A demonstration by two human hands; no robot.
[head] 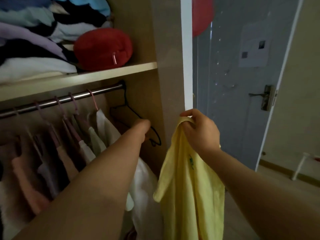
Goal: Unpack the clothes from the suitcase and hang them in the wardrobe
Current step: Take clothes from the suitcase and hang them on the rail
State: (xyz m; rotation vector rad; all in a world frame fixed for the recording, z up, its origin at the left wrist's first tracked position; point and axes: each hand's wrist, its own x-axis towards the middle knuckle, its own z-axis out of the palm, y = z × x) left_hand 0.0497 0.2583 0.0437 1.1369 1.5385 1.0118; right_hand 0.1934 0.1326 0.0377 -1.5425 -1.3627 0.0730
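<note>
A pale yellow garment (188, 187) hangs from my right hand (200, 130), which grips its top edge in front of the wardrobe's side panel. My left hand (143, 127) reaches into the wardrobe and closes on an empty black wire hanger (131, 110) that hangs at the right end of the metal rail (60, 99). Several garments on pink hangers (74, 106) fill the rail to the left. The suitcase is out of view.
A shelf (103, 71) above the rail holds folded clothes and a red round cushion (103, 48). A white wardrobe door edge (187, 54) stands right of my hands. A grey room door (242, 84) with a lever handle is behind.
</note>
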